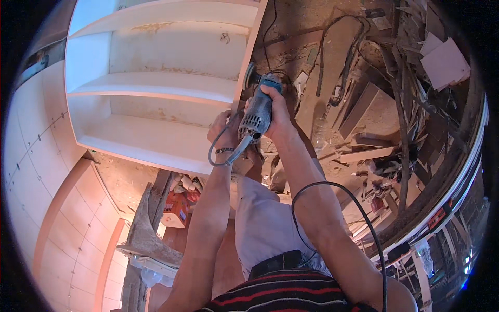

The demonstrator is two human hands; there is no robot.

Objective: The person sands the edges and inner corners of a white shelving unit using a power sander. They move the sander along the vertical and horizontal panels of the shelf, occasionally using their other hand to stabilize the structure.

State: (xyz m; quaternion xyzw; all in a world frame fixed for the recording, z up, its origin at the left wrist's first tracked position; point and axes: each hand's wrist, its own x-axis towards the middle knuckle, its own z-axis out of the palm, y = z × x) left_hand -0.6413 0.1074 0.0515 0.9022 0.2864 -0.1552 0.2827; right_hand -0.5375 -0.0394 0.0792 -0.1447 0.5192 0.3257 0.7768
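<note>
A blue-and-grey angle grinder (258, 115) is in my right hand (278, 112), which wraps round its body with the thumb on top. Its disc (251, 75) lies at the side edge of a white shelf cabinet (156, 83); whether the two touch I cannot tell. My left hand (224, 131) is closed over the cabinet's edge, left of the grinder and partly hidden behind it. The grinder's black cord (332, 183) loops over my right forearm.
Wood offcuts (358, 112), cables (340, 57) and other debris litter the dirt floor at right. Pale square tiles (448, 62) lie at the upper right. An orange-red box (175, 209) stands below the cabinet, and light tiled panels (39, 177) are at left.
</note>
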